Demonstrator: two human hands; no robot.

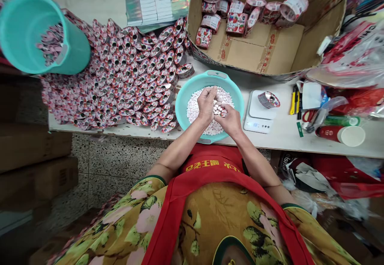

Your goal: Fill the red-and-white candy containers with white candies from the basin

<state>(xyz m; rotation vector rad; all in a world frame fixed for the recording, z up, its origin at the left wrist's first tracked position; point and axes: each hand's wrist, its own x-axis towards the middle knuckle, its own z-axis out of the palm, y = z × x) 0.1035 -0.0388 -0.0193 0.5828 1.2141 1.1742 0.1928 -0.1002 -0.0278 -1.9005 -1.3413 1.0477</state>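
Note:
Both my hands are over a turquoise basin [180, 104] of small white candies [195, 111]. My right hand [230, 120] is closed around a small red-and-white printed candy package [223, 113], mostly hidden by the fingers, with white candies showing at its top. Close against it, my left hand [206, 105] has its fingers pressed together; what they hold, if anything, is hidden. To the right, a similar strawberry-printed package [268, 100] rests on a white digital scale [257, 125].
Many open-topped packages [129, 77] stand packed together on the left of the table. A turquoise bucket [75, 53] holds small pink pieces. Behind the basin, a cardboard box [282, 51] contains several packages. Yellow cutters [293, 101] and a red paper cup [330, 133] lie at right.

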